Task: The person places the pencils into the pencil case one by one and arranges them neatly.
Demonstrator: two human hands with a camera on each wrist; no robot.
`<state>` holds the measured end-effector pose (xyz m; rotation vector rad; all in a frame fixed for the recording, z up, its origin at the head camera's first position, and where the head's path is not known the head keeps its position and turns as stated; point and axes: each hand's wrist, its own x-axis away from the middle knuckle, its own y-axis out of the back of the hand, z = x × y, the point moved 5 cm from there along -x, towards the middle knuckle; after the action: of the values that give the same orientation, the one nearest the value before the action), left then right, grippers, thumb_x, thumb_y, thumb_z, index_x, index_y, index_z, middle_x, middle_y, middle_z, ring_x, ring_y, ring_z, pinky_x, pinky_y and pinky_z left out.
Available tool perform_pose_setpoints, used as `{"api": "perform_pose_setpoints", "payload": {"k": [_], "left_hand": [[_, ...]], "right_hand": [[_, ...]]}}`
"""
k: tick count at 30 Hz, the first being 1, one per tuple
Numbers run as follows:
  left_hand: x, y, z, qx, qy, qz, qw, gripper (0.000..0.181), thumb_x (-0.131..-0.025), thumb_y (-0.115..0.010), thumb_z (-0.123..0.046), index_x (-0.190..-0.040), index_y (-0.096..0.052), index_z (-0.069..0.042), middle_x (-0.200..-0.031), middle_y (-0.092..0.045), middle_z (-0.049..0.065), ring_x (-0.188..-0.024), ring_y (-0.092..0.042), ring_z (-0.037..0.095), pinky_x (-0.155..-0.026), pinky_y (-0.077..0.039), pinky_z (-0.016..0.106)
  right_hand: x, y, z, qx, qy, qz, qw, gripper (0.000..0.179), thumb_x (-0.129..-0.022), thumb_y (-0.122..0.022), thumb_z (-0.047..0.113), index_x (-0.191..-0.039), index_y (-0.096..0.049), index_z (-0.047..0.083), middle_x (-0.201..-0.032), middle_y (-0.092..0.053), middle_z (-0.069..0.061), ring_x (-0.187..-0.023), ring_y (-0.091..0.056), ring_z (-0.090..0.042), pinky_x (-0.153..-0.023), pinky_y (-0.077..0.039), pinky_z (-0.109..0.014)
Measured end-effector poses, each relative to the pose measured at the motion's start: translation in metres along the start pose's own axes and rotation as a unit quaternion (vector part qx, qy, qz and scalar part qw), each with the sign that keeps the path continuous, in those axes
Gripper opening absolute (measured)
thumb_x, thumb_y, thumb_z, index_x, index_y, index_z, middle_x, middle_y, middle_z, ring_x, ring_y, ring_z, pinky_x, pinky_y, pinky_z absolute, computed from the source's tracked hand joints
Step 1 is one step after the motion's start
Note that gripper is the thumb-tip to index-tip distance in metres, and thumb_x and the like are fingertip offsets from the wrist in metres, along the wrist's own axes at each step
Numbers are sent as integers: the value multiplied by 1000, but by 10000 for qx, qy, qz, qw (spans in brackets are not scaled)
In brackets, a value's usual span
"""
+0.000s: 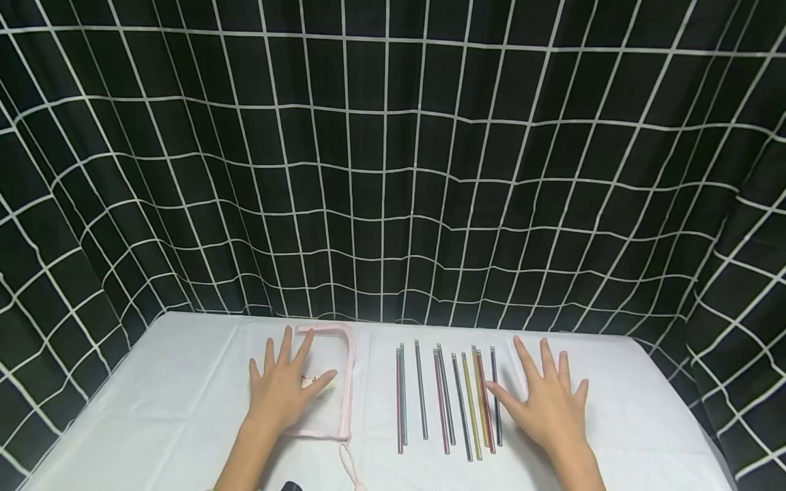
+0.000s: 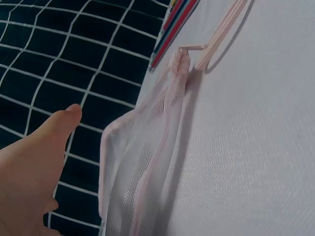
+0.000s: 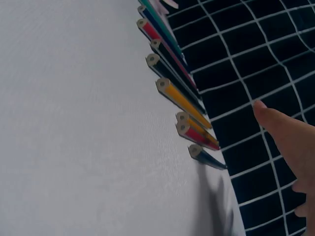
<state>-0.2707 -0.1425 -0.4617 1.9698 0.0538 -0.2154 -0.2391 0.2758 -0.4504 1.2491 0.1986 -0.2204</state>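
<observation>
My left hand is spread flat above a clear pouch with pink edging, fingers straight and holding nothing. A pink cord loop hangs off the pouch's near corner. In the left wrist view the mesh pouch lies beside the thumb, apart from it. My right hand is also spread with straight fingers, its thumb close to the rightmost of several colored pencils. Whether that thumb touches a pencil I cannot tell in the head view; in the right wrist view the pencils lie apart from it.
A white cloth covers the table. Behind it and on both sides hangs a black curtain with a white grid. The pencils lie roughly parallel, pointing away from me, right of the pouch. A small dark object shows at the bottom edge.
</observation>
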Motion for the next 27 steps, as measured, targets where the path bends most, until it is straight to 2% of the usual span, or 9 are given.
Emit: {"api": "perform_pose_setpoints", "payload": {"k": [13, 20, 27], "left_hand": [[0, -6, -8, 73, -48, 60, 9999, 88, -96, -61, -66, -165, -37, -17, -171, -25, 25, -148, -33, 61, -109, -30, 81], [2, -6, -11, 5, -42, -50, 10000, 87, -95, -63, -65, -164, -40, -17, -166, -34, 27, -138, -45, 55, -99, -41, 73], [7, -4, -12, -110, -3, -116, 9999, 87, -93, -67, -63, -162, -44, -16, -156, -46, 29, -124, -54, 50, -88, -44, 65]], "right_hand": [[-3, 4, 17, -158, 92, -75, 9998, 92, -94, -68, 63, -165, -34, 15, -165, -31, -32, -149, -27, -62, -110, -22, -84], [-8, 7, 31, -406, 308, -230, 9984, 90, -94, -72, 57, -164, -36, 14, -161, -39, -33, -148, -34, -60, -111, -28, -80], [-11, 3, 38, -563, 513, -376, 9964, 87, -94, -77, 45, -163, -38, 9, -155, -45, -35, -142, -42, -60, -109, -38, -74]]}}
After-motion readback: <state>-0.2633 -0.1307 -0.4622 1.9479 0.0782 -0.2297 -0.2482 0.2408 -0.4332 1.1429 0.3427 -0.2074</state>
